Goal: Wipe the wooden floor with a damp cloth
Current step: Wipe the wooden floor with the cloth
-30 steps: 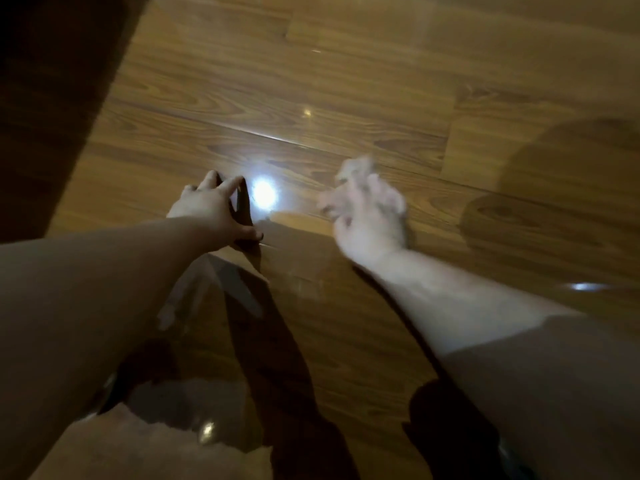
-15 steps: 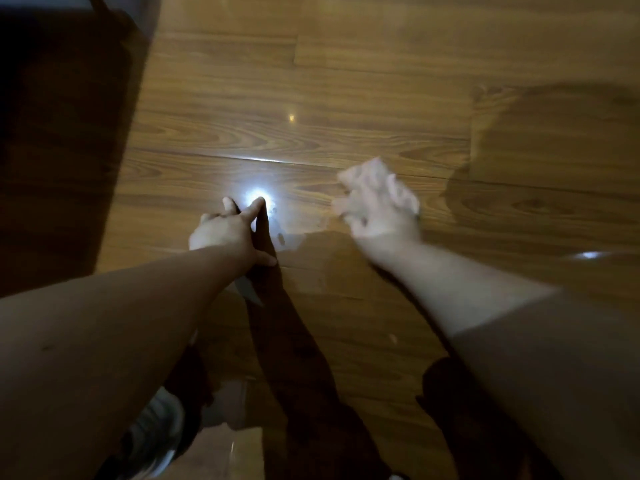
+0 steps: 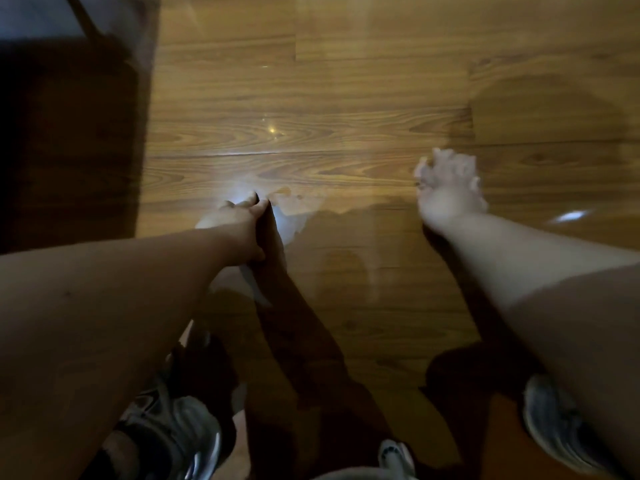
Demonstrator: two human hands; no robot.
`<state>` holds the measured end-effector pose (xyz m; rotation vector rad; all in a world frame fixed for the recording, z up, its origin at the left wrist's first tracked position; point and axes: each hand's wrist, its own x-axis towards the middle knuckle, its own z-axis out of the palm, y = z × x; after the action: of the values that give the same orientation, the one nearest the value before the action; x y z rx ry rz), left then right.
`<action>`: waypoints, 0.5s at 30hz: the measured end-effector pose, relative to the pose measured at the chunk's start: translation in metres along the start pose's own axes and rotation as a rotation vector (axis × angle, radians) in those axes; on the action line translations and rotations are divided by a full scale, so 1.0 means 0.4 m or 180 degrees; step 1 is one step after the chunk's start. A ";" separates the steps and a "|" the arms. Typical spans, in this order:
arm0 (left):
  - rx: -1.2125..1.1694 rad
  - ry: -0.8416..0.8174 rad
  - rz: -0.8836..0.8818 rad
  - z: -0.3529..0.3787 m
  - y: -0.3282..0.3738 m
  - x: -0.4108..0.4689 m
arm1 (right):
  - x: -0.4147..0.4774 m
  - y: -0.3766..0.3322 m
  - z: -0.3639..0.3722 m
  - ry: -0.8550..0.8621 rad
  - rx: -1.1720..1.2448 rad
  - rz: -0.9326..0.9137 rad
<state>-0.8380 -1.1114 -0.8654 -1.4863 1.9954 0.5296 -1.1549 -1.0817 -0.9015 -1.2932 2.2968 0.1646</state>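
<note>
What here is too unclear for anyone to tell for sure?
Head view only:
cloth in the right hand: motion blur smears its edges and folds.
left hand: its own back hides the palm on the floor.
dark shape, far left: shadow and the frame edge hide what it is.
shoes: arms and bottom edge cut them off.

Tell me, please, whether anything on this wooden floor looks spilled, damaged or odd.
Only wetness stands out: a ragged-edged glossy patch lies on the brown wooden plank floor beside the left hand, and a rounded darker patch sits beyond the right hand, which grips a crumpled white cloth. Probably wiping moisture; no damage visible.
</note>
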 end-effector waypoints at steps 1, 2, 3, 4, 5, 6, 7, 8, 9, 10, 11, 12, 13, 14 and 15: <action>-0.0090 0.0086 0.0001 0.002 -0.007 -0.003 | -0.043 -0.045 0.031 0.0133 0.0021 -0.0416; -0.0132 0.0112 -0.0037 -0.003 -0.018 -0.005 | -0.094 -0.098 0.070 0.0243 0.0070 -0.0896; -0.0171 0.0071 -0.0056 0.011 -0.026 -0.018 | -0.169 -0.140 0.119 0.0157 0.0046 -0.1327; -0.0242 0.0076 -0.0180 0.011 -0.037 -0.020 | -0.222 -0.181 0.158 -0.0035 0.0035 -0.1907; -0.0413 0.0017 -0.0460 0.033 -0.074 -0.041 | -0.282 -0.234 0.201 -0.0413 -0.0142 -0.2609; -0.0473 -0.0039 -0.0583 0.040 -0.093 -0.048 | -0.323 -0.247 0.218 -0.0693 -0.0316 -0.3120; -0.0480 -0.0165 -0.0618 0.049 -0.111 -0.061 | -0.350 -0.243 0.223 -0.0880 -0.0439 -0.3534; -0.0416 -0.0340 -0.0619 0.052 -0.130 -0.069 | -0.343 -0.234 0.216 -0.0944 -0.0402 -0.3777; -0.0367 -0.0467 -0.0707 0.064 -0.177 -0.101 | -0.343 -0.256 0.210 -0.0974 -0.0239 -0.3897; -0.0362 -0.0503 -0.0682 0.063 -0.184 -0.100 | -0.313 -0.245 0.189 -0.0866 -0.0180 -0.3728; -0.0395 -0.0493 -0.0655 0.069 -0.189 -0.101 | -0.278 -0.236 0.164 -0.0618 -0.0056 -0.3341; -0.0464 -0.0399 -0.0655 0.071 -0.197 -0.099 | -0.214 -0.238 0.144 -0.0330 0.0011 -0.2837; -0.0478 -0.0314 -0.0653 0.068 -0.185 -0.097 | -0.149 -0.209 0.120 -0.0101 -0.0014 -0.2222; -0.0405 -0.0273 -0.0637 0.058 -0.171 -0.085 | -0.077 -0.171 0.086 -0.0048 -0.0181 -0.1636; -0.0314 -0.0363 -0.0641 0.068 -0.182 -0.095 | -0.049 -0.150 0.084 -0.0151 -0.0323 -0.1121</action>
<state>-0.7549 -1.0886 -0.8582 -1.6563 1.7314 0.6193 -1.0846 -1.0877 -0.9135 -1.7016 2.0048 0.1898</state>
